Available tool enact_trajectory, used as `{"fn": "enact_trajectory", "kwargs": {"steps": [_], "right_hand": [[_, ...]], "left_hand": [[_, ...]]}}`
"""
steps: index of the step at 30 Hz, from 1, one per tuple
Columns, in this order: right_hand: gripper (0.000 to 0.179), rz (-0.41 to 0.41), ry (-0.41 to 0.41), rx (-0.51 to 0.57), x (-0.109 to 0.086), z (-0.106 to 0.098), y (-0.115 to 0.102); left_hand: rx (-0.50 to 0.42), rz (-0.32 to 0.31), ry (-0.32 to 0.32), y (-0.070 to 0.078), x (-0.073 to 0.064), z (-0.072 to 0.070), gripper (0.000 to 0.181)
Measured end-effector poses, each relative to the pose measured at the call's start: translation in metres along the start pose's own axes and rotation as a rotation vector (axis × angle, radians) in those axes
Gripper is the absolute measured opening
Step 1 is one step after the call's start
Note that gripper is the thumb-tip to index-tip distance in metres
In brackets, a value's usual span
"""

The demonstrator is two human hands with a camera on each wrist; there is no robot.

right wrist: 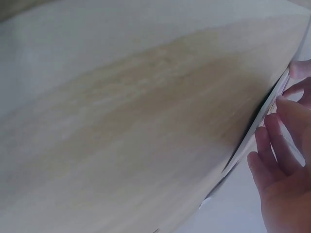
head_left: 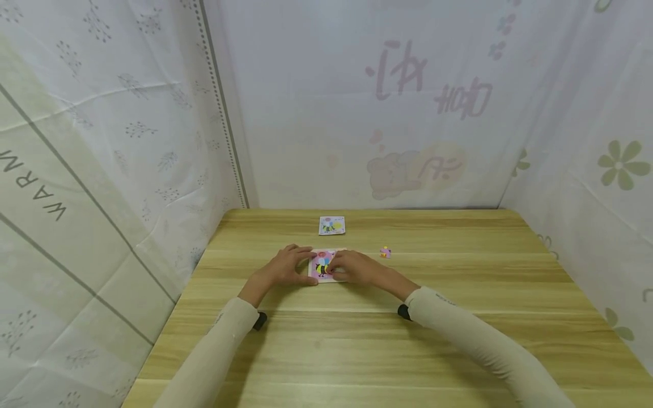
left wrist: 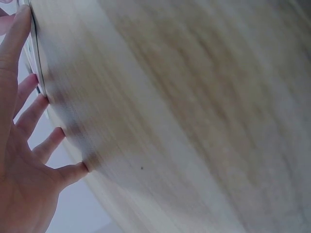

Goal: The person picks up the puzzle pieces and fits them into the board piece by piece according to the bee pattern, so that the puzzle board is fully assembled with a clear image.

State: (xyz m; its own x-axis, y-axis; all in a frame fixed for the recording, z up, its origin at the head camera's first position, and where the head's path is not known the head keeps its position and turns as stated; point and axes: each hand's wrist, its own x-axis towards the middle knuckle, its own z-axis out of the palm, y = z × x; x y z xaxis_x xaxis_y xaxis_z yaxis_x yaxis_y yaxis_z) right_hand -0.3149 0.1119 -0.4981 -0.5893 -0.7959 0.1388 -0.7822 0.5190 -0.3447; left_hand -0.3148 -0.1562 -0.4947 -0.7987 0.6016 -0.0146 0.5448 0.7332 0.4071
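Note:
A small square jigsaw puzzle (head_left: pixel 315 274) with a bee on pink lies in a pale frame on the table in the head view. My left hand (head_left: pixel 287 267) holds it at the left, thumb at the near corner and fingers at the far one. In the left wrist view, the other fingers of my left hand (left wrist: pixel 26 150) spread down to the tabletop. My right hand (head_left: pixel 357 266) bends over the puzzle's right half, thumb and fingertips close together at the bee's body. I cannot tell whether they pinch a piece. The right wrist view shows my right hand (right wrist: pixel 286 160) at the frame's edge.
A loose pink and yellow puzzle piece (head_left: pixel 385 253) lies right of my right hand. Beyond the puzzle is a square bee picture card (head_left: pixel 332 225). The wooden table (head_left: pixel 326 351) ends at printed curtains (head_left: pixel 326 113) behind and on both sides.

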Motion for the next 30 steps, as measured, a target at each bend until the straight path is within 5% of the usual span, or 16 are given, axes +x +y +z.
{"fn": "enact_trajectory", "kwargs": {"steps": [20,30], "right_hand": [[0.031,0.246,0.067,0.043,-0.042,-0.029,0.037],[0.031,0.254,0.123,-0.001,-0.069,-0.042,0.062]], "left_hand": [[0.001,-0.034,-0.008,0.001,-0.001,0.001,0.083],[-0.003,-0.030,-0.002,0.001,-0.001,0.001,0.084]]}}
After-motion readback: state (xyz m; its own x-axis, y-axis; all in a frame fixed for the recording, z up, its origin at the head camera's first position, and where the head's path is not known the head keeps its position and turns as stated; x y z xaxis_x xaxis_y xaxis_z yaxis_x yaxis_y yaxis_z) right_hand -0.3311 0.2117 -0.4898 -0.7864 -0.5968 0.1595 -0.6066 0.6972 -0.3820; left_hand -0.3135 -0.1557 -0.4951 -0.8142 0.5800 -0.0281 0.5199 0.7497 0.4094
